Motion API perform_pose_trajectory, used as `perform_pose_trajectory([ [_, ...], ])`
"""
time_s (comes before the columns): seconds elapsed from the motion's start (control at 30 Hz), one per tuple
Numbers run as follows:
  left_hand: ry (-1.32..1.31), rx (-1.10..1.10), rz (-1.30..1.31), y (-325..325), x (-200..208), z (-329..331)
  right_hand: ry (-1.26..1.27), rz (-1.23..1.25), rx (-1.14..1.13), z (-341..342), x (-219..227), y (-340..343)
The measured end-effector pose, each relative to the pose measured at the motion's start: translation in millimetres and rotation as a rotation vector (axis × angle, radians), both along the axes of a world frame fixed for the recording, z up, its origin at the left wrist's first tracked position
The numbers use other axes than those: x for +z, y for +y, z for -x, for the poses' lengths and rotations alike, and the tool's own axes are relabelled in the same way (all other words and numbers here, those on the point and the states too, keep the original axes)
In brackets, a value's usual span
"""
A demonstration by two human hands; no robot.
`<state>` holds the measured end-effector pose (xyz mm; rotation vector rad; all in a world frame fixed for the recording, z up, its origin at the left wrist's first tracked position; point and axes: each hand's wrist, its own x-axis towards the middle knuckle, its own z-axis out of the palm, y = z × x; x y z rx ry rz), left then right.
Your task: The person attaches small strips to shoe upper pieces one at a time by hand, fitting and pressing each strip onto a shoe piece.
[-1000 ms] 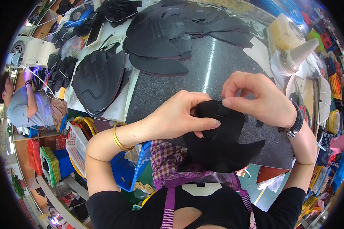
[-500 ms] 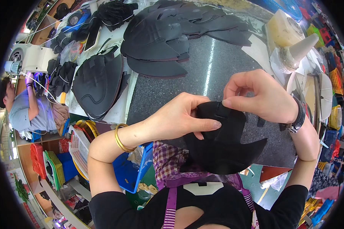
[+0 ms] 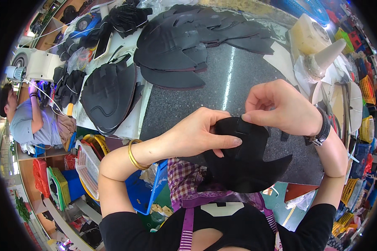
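Note:
A black shoe-upper piece, soft and with pointed corners, hangs over the near edge of the worktable in front of me. My left hand is closed on its upper left side, the thumb lying on top and fingers underneath. At the piece's top edge, my right hand pinches with thumb and forefinger near a small black tab. Whatever lies between those fingertips is too small to make out. Beyond my hands, similar black pieces are heaped in a large pile, with a smaller stack to the left.
The dark speckled tabletop stretches between hands and pile. Far right stands a yellowish container beside a pale cone. A blue bin sits below the table's left edge. Another person works at far left.
The view has shifted slightly. My right fingertips have moved a little along the top edge of the black piece, while my left hand keeps its grip.

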<state>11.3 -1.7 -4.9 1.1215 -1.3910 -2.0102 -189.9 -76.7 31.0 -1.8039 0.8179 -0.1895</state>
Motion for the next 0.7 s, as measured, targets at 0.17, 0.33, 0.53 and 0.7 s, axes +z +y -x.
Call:
perform_pose_trajectory([
  [0.17,-0.001,0.003,-0.03,-1,2,2,-0.002,-0.032,-0.015,3,-5,1],
  [0.33,-0.04,0.055,0.053,0,1,0,-0.111,0.042,0.012,1,-12,11],
  [0.53,-0.342,0.16,0.594,8,2,-8,-0.183,0.175,-0.071,-4,-16,18],
  [0.7,-0.793,0.518,0.624,-5,41,-97,-0.137,0.263,-0.134,25,-34,1],
])
